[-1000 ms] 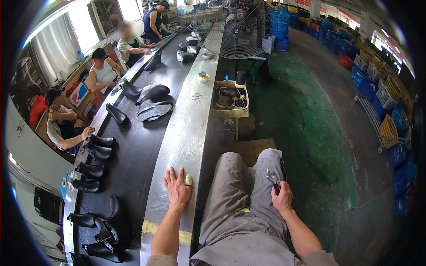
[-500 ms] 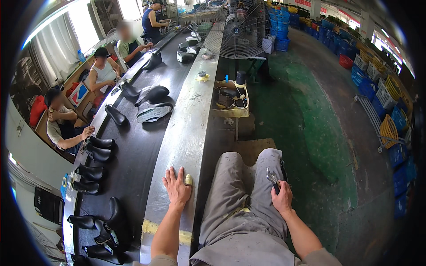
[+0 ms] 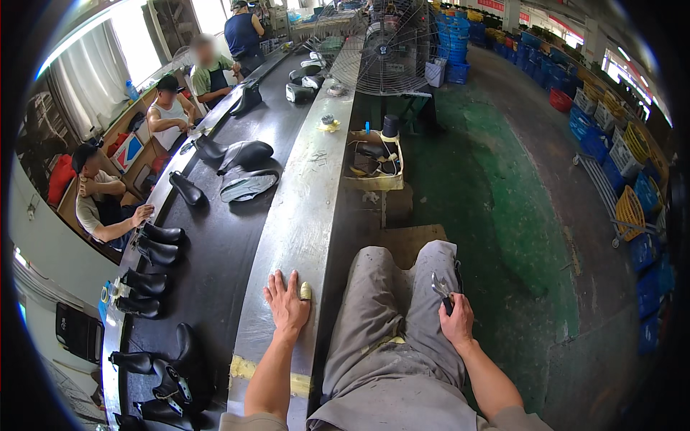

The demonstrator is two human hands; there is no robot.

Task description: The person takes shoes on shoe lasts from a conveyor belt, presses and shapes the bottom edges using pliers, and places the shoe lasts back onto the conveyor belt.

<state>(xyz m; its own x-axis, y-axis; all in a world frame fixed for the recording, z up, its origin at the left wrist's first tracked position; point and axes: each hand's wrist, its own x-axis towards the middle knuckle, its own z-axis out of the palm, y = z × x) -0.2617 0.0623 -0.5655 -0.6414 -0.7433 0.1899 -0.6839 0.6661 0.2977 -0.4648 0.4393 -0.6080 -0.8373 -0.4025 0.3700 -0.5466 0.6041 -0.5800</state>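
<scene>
My left hand [image 3: 288, 310] lies flat on the bare metal ledge [image 3: 299, 208], fingers spread. Pale yellow tape wraps its thumb [image 3: 305, 291]. Over my right thigh, my right hand [image 3: 458, 323] is closed around a pair of pliers [image 3: 439, 286]. Their silvery jaws point up and to the left; most of the dark handles is hidden in the palm. Left of the ledge runs a black conveyor belt [image 3: 228, 248]. Black boots lie on it: a cluster [image 3: 188, 363] at the near left, several along the far edge, and a pair with a grey sole [image 3: 249, 185] further up.
Several people sit or stand along the belt's other side; one hand [image 3: 143, 214] rests on its rim. An open box [image 3: 375, 159] of tools sits right of the ledge. Beyond is a large caged fan [image 3: 384, 54]. Crates and a metal cart [image 3: 602, 194] line the right.
Both my hands and the pliers stay where they were. At the far end, a standing person has turned their back. The seated person in white has shifted their arms. The boots look unmoved.
</scene>
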